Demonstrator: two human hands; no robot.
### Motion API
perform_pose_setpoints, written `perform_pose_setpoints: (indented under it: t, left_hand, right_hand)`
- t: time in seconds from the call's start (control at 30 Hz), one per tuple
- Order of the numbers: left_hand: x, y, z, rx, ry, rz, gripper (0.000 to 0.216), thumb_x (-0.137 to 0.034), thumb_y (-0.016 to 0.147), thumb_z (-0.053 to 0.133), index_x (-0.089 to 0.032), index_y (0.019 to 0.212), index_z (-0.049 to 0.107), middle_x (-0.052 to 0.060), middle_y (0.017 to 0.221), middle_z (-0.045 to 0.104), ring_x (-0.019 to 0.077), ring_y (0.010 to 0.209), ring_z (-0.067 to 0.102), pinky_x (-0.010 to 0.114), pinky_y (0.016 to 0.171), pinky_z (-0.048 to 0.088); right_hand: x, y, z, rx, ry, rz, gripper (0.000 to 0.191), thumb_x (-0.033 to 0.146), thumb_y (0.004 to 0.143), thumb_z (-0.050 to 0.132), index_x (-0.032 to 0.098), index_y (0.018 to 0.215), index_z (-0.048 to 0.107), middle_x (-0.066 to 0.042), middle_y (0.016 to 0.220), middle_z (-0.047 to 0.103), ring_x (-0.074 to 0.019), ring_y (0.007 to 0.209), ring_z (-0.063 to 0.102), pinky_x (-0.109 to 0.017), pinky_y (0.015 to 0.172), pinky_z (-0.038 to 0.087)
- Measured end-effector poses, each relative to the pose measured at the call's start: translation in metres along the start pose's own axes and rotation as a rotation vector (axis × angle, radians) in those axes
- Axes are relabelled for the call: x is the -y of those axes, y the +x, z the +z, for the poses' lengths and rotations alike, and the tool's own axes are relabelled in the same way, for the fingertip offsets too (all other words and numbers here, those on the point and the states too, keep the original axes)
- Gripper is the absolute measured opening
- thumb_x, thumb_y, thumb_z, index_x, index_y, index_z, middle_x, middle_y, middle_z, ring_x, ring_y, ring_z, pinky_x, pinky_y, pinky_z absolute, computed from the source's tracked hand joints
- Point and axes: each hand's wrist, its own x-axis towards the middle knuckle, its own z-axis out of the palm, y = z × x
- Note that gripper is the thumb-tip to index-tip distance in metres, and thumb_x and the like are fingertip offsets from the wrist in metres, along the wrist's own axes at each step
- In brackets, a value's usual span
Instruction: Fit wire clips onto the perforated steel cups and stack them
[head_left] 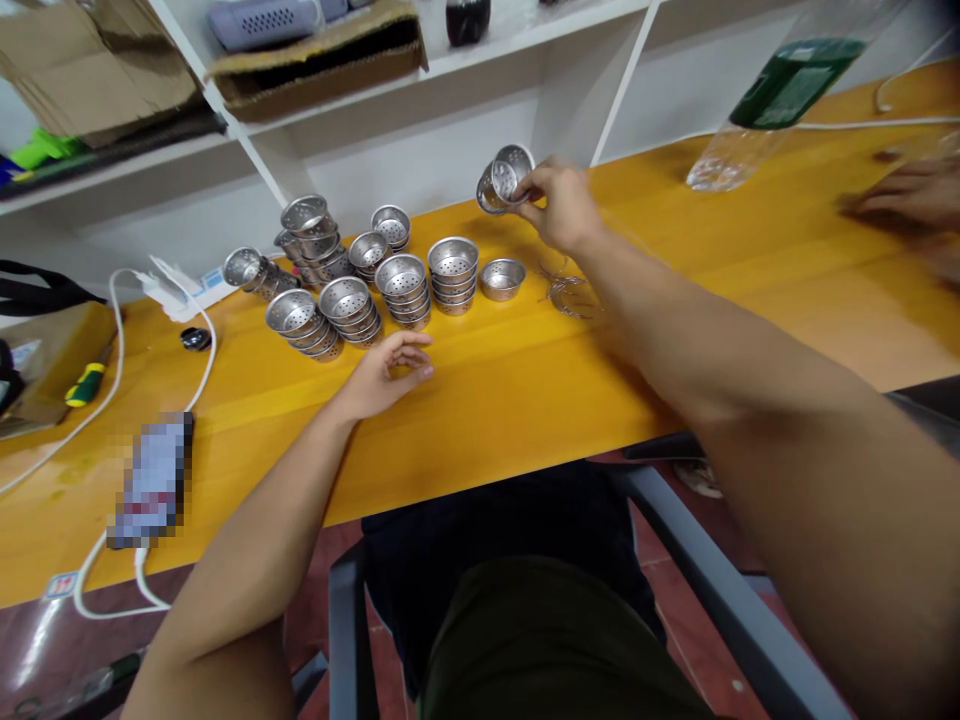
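Observation:
My right hand [564, 205] is raised at the back of the table and pinches a perforated metal strainer cup [514, 168], which is tilted and seems to have another nested with it. Below it a single low strainer cup [502, 280] sits on the table, beside some thin curved wires [574, 297]. Stacks of the same cups stand to the left, such as a front stack [453, 275] and a taller pile [309, 235] behind. My left hand [386, 372] rests in front of these stacks, fingers loosely curled and apart from the thumb, holding nothing.
A plastic bottle [780, 100] leans in view at the back right, near another person's hand [911, 195]. On the left are a phone [154, 480] with white cables, a power strip [199, 292] and a screwdriver handle [85, 385]. White shelving [450, 135] borders the table's back.

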Motion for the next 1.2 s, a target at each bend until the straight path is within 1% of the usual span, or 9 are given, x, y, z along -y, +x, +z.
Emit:
perform_pose_setpoints:
  t: [0.13,0.23,0.33,0.43,0.6,0.77,0.9,1.0,1.2]
  left_hand:
    - [0.001,-0.001,0.002,0.004,-0.001,0.022,0.055,-0.050,0.113,0.099,-0.025,0.157,0.077,0.014,0.141,0.089,0.0246,0.124,0.090,0.045,0.117,0.077]
    - [-0.002,0.001,0.012,-0.094,-0.038,0.108,0.088,-0.061,0.105,0.108,-0.038,0.176,0.061,0.017,0.182,0.071,0.0293,0.146,0.085,0.048,0.122,0.077]
    - [-0.010,0.004,0.022,-0.232,-0.025,0.180,0.133,-0.077,0.087,0.119,-0.048,0.190,0.041,0.017,0.204,0.046,0.0417,0.178,0.067,0.060,0.138,0.071]
    - [-0.017,0.005,0.021,-0.321,0.036,0.218,0.145,-0.088,0.080,0.120,-0.042,0.192,0.040,0.020,0.197,0.052,0.0476,0.185,0.059,0.065,0.149,0.060]
    - [-0.017,0.006,0.003,-0.375,0.147,0.217,0.104,-0.095,0.093,0.106,-0.030,0.165,0.069,0.014,0.157,0.079,0.0402,0.151,0.080,0.059,0.136,0.066]
    - [-0.014,0.008,0.001,-0.326,0.095,0.194,0.097,-0.096,0.091,0.107,-0.028,0.156,0.078,0.011,0.143,0.085,0.0372,0.135,0.084,0.054,0.122,0.071]
    - [-0.015,0.007,0.006,-0.266,0.033,0.175,0.097,-0.095,0.091,0.107,-0.031,0.158,0.078,0.011,0.142,0.087,0.0376,0.133,0.086,0.055,0.120,0.073]
    - [-0.017,0.007,0.006,-0.245,0.012,0.156,0.094,-0.091,0.092,0.110,-0.031,0.158,0.080,0.011,0.141,0.088,0.0363,0.129,0.087,0.053,0.116,0.074]
    - [-0.023,0.009,0.006,-0.186,-0.006,0.125,0.086,-0.083,0.091,0.114,-0.026,0.149,0.086,0.009,0.131,0.092,0.0312,0.115,0.088,0.046,0.105,0.075]
  right_hand:
    - [0.049,-0.036,-0.044,0.029,0.066,-0.130,0.035,0.071,0.112,0.098,0.037,0.121,0.095,-0.013,0.147,0.087,-0.0377,0.130,0.075,-0.061,0.132,0.062]
    - [0.106,-0.072,-0.062,0.164,0.179,-0.245,0.035,0.070,0.109,0.101,0.036,0.117,0.097,-0.015,0.136,0.088,-0.0447,0.132,0.079,-0.069,0.127,0.066]
    - [0.156,-0.103,-0.049,0.366,0.343,-0.326,0.030,0.062,0.111,0.100,0.033,0.118,0.097,-0.011,0.124,0.089,-0.0381,0.119,0.083,-0.059,0.115,0.070]
    - [0.183,-0.123,-0.011,0.479,0.499,-0.394,0.017,0.043,0.111,0.100,0.028,0.116,0.095,-0.009,0.121,0.089,-0.0314,0.107,0.084,-0.050,0.104,0.070]
    - [0.190,-0.136,0.035,0.469,0.561,-0.383,0.006,0.020,0.107,0.090,0.023,0.111,0.087,-0.008,0.116,0.087,-0.0254,0.098,0.081,-0.039,0.091,0.062]
    - [0.181,-0.135,0.022,0.481,0.455,-0.498,0.040,0.039,0.114,0.093,0.027,0.151,0.083,0.000,0.096,0.075,-0.0227,0.083,0.069,-0.036,0.078,0.049]
    - [0.175,-0.131,0.009,0.612,0.419,-0.626,0.010,0.030,0.119,0.076,0.027,0.125,0.082,0.004,0.084,0.063,-0.0180,0.071,0.055,-0.035,0.072,0.041]
    - [0.172,-0.129,0.007,0.634,0.472,-0.585,0.003,0.028,0.118,0.075,0.026,0.119,0.077,0.007,0.081,0.056,-0.0164,0.070,0.050,-0.033,0.071,0.038]
    - [0.169,-0.132,0.019,0.454,0.611,-0.519,0.038,0.059,0.126,0.084,0.027,0.113,0.070,0.002,0.094,0.059,-0.0180,0.081,0.054,-0.034,0.074,0.044]
